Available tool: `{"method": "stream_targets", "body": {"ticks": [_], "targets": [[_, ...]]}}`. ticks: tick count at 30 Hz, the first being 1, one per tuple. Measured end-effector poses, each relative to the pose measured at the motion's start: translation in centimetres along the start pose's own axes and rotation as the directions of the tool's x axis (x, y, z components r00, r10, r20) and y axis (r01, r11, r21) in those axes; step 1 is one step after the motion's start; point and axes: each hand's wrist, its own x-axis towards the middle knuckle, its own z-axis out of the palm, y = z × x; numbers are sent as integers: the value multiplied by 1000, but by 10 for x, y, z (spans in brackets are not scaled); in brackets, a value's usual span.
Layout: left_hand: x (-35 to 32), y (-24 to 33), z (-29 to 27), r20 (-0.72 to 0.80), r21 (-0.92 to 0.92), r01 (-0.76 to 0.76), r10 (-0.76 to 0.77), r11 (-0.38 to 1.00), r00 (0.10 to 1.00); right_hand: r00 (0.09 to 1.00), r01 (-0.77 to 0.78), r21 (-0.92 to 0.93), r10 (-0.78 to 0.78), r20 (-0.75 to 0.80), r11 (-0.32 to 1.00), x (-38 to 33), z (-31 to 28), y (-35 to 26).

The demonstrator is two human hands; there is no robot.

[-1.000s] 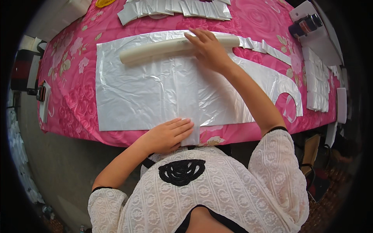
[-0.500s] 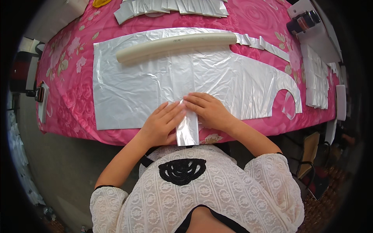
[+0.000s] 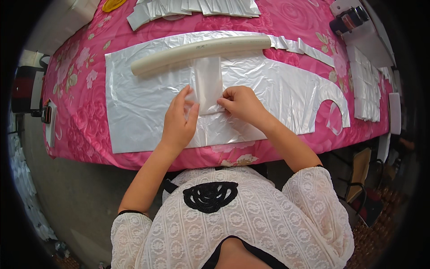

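Note:
A thin silvery-white plastic apron point(image 3: 143, 107) lies spread flat, with a rounded cut-out at its right end. Over its middle runs a folded plastic strip point(image 3: 209, 85), its far end meeting a long cream tube point(image 3: 201, 49) that rests across the apron. My right hand point(image 3: 244, 104) pinches the strip's near right edge between thumb and curled fingers. Beside the strip's left edge is my left hand point(image 3: 179, 119), thumb and fingers apart and nothing held between them.
Pink floral cloth point(image 3: 85, 121) covers the table. Folded white plastic pieces point(image 3: 192, 8) lie at the far side, and a white stack point(image 3: 365, 85) sits at the right. A dark bottle point(image 3: 349, 21) is far right; a chair point(image 3: 360, 172) stands beyond the table's near right edge.
Both hands have moved away from me, up the apron. The strip, which hung toward the table's near edge, now lies folded back toward the tube. My left hand has lifted off it.

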Motion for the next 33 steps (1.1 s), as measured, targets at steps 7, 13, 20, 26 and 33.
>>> {"method": "stream_targets", "body": {"ticks": [7,13,20,26,33], "targets": [[-12,-6,18,372,548,-425,246,720,895,999,-2,-27,1,-41,1000,5,2,0],[-15,-14,24,381,626,-399,184,670,906,867,288,-535,-454,-207,794,-13,14,1],[0,-11,13,338,521,-457,317,720,886,659,602,-741,-710,250,298,13,-1,26],[8,-7,11,331,547,-522,404,654,853,712,574,-696,-683,165,431,12,1,26],[20,-15,15,329,613,-584,500,532,801,692,622,-613,-709,138,488,17,-8,20]]}}
